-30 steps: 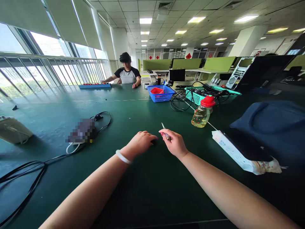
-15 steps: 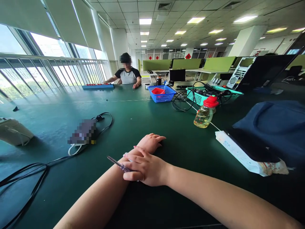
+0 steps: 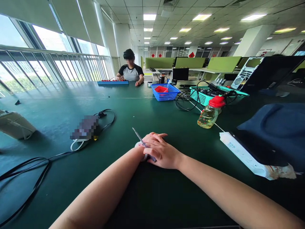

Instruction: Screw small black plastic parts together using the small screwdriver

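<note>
My left hand [image 3: 154, 136] lies palm down on the dark green table with its fingers stretched out, partly covered by my other hand. Across its back and wrist rests my right hand [image 3: 166, 154], its fingers curled round a slim screwdriver [image 3: 138, 136]. The screwdriver's thin metal shaft points up and to the left, and its clear purplish handle runs under the fingers. A whitish band-like thing [image 3: 138, 144] shows at my left wrist beside the right fingers. Whether the right hand also grips it, I cannot tell.
Left stand a blurred dark box [image 3: 85, 127] with cables and a pale case [image 3: 16, 124]. Right are a red-capped bottle [image 3: 208, 116], blue basket [image 3: 166, 95], green basket [image 3: 202, 97], white packet [image 3: 240, 154] and dark bag [image 3: 278, 124]. Across the table sits a person [image 3: 130, 71] behind a blue tray [image 3: 113, 83].
My right hand has slid from the left forearm toward the left wrist and hand, carrying the screwdriver, which now points more upward. The co-worker's blue tray sits further right. The view has shifted slightly.
</note>
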The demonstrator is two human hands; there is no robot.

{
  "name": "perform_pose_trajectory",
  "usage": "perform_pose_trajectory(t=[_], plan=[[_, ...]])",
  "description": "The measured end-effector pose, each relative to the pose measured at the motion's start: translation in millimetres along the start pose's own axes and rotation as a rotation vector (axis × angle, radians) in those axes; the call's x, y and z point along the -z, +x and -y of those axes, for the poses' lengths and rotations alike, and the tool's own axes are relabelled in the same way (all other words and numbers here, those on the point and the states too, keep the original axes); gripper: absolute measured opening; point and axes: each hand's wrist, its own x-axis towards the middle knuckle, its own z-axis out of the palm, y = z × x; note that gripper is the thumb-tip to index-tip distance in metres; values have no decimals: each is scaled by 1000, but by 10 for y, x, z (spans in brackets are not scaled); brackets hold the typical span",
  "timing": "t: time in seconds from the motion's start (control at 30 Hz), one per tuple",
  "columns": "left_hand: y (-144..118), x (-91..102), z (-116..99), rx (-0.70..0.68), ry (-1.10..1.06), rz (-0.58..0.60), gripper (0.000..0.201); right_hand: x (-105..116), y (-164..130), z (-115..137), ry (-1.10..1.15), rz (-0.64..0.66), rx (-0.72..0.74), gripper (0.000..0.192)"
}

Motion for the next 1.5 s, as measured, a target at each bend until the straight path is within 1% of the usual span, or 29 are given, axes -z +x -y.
perform_pose_trajectory(t=[0.03, 0.1, 0.13, 0.2, 0.27, 0.3, 0.37, 0.43, 0.47, 0.53, 0.6, 0.67, 0.8, 1.0, 1.1, 1.17, 1.3, 1.37, 1.43, 1.5], plan=[[38, 34, 8, -44, -9, 47, 47, 38, -38, -37, 10, -59, -9, 17], [109, 109, 30, -86, -16, 112, 38, 130, -112, -118, 29, -209, -119, 11], [134, 142, 42, -66, -16, 107, 36, 177, -148, -163, 37, -286, -202, 9], [160, 189, 69, 2, -21, 79, 45, 250, -219, -254, 30, -435, -381, 8], [161, 211, 94, 30, -45, 75, 53, 271, -283, -340, 71, -526, -540, 24], [159, 214, 105, 22, -57, 83, 52, 262, -310, -377, 123, -570, -619, 33], [155, 211, 120, 2, -66, 93, 44, 221, -348, -438, 292, -637, -836, 51], [158, 205, 122, 14, -56, 82, 42, 178, -366, -483, 444, -693, -1015, 64], [161, 204, 119, 31, -48, 75, 42, 163, -370, -501, 498, -713, -1077, 68], [166, 207, 105, 63, -36, 70, 41, 152, -378, -532, 557, -745, -1143, 73], [169, 216, 88, 88, -29, 69, 40, 155, -390, -554, 569, -777, -1168, 73], [170, 228, 72, 99, -23, 70, 39, 159, -403, -564, 554, -795, -1157, 70], [171, 238, 55, 111, -12, 88, 39, 164, -408, -540, 526, -747, -1110, 64], [173, 235, 46, 120, 0, 106, 39, 252, -340, -455, 411, -689, -1065, 64], [172, 236, 42, 119, 3, 107, 39, 276, -331, -439, 394, -675, -1041, 64], [171, 236, 42, 119, 4, 105, 39, 257, -346, -455, 407, -685, -1050, 64], [169, 227, 52, 110, 3, 96, 37, 171, -403, -538, 453, -715, -1135, 64], [168, 222, 58, 105, 3, 92, 37, 150, -418, -570, 455, -714, -1155, 64], [170, 220, 62, 99, 3, 90, 38, 170, -409, -568, 424, -690, -1133, 64], [172, 218, 63, 94, 2, 90, 37, 227, -376, -524, 373, -638, -1060, 62]])
